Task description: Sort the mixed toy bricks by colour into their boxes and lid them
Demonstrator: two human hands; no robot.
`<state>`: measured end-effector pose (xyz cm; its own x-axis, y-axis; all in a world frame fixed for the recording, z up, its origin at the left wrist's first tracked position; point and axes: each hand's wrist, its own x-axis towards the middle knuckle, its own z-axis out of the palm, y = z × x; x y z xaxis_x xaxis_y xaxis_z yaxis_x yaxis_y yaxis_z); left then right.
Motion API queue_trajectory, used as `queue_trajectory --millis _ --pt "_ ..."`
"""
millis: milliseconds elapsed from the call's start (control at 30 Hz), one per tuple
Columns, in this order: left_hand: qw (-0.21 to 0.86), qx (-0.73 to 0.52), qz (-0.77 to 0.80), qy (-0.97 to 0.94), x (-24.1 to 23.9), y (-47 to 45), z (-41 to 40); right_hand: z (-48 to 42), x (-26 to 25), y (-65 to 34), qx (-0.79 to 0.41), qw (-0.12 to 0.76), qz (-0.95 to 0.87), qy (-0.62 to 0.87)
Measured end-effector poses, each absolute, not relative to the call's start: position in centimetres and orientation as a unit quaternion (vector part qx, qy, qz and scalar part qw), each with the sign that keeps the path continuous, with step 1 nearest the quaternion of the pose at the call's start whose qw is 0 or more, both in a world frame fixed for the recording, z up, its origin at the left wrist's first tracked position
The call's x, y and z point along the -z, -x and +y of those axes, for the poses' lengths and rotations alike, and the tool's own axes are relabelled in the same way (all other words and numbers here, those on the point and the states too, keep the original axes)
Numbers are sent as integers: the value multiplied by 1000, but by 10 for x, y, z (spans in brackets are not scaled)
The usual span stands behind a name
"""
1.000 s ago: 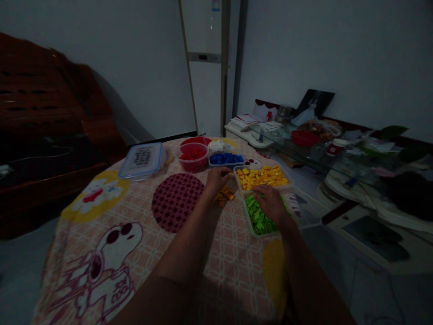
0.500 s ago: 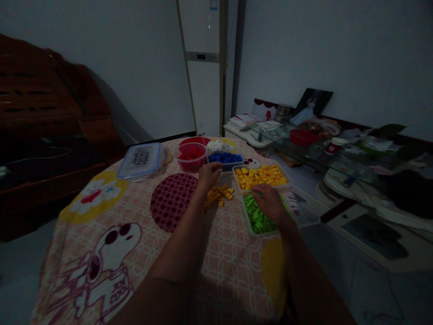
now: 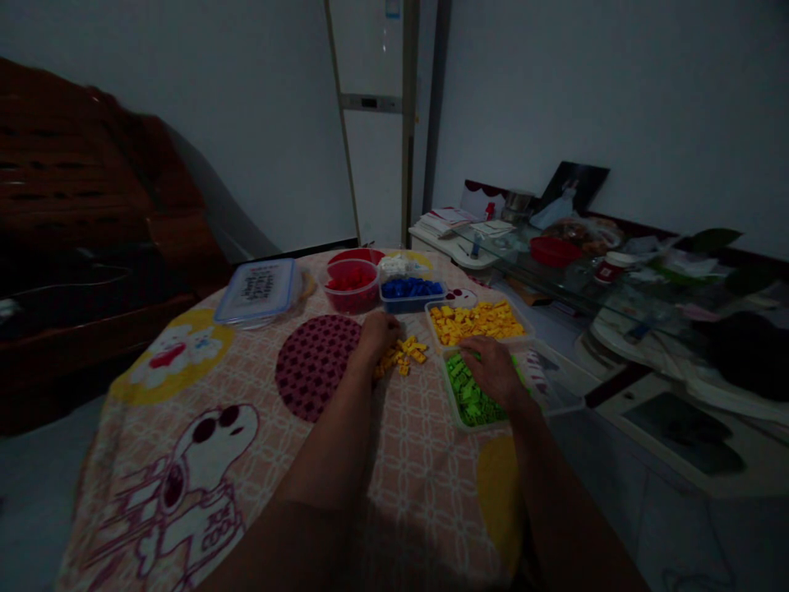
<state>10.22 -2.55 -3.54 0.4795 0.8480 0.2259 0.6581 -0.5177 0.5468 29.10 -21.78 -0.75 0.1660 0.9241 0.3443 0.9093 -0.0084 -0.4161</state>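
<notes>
My left hand [image 3: 377, 333] is at the near side of the blue box, its fingers curled down beside a small loose pile of yellow building pieces [image 3: 408, 352] on the tablecloth. Whatever those fingers hold is hidden. My right hand [image 3: 493, 368] lies over the clear box of green pieces [image 3: 468, 393], fingers loosely bent near the rim it shares with the box of yellow pieces [image 3: 477, 321]; I see nothing in them. Behind my left hand stand a box of blue pieces [image 3: 412, 288] and a round tub of red pieces [image 3: 351, 281].
A dark red round patch [image 3: 319, 367] lies left of my forearm on the patterned tablecloth [image 3: 425, 469]. Farther left is a blue-edged lidded container [image 3: 257, 292]. White pieces [image 3: 398, 265] sit at the back. A cluttered glass shelf [image 3: 523, 255] runs along the right.
My left hand has drawn back from the blue box, down and slightly left, and its fingers have curled in by the yellow pile. My right hand has stayed over the green box.
</notes>
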Motion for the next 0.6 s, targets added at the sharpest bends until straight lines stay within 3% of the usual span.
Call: queue_trajectory --millis 600 --pt "401 -387 289 -778 20 -156 -66 -217 10 -291 -10 294 -644 706"
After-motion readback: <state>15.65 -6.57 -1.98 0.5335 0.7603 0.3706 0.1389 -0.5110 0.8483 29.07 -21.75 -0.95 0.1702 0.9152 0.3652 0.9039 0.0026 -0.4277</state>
